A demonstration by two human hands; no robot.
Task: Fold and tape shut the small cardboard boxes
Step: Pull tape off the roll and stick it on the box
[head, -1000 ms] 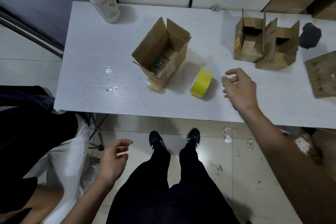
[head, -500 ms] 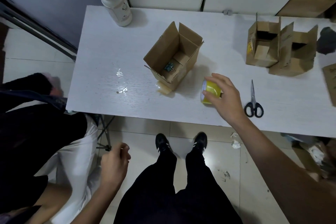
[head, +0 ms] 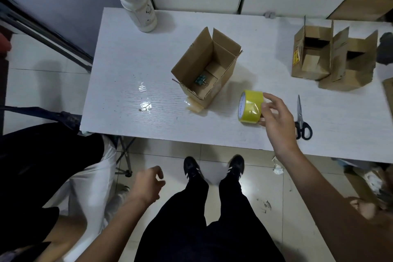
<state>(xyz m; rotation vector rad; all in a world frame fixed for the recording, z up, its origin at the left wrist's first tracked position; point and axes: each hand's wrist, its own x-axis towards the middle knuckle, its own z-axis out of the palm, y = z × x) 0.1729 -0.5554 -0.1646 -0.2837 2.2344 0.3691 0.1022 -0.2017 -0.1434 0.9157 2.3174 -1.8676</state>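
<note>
My right hand [head: 276, 121] curls around the yellow tape roll [head: 250, 106] on the worktop [head: 131, 66]; my left hand [head: 147, 185] hangs loose, holding nothing. I'd lift the roll straight up (scissors [head: 302, 121] lie just right). The open box [head: 207, 68] sits left and beyond, with bare worktop between.

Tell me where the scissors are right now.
In the head view the scissors lie flat on the white table near its front edge, just right of the right hand gripping the yellow tape roll.
</note>
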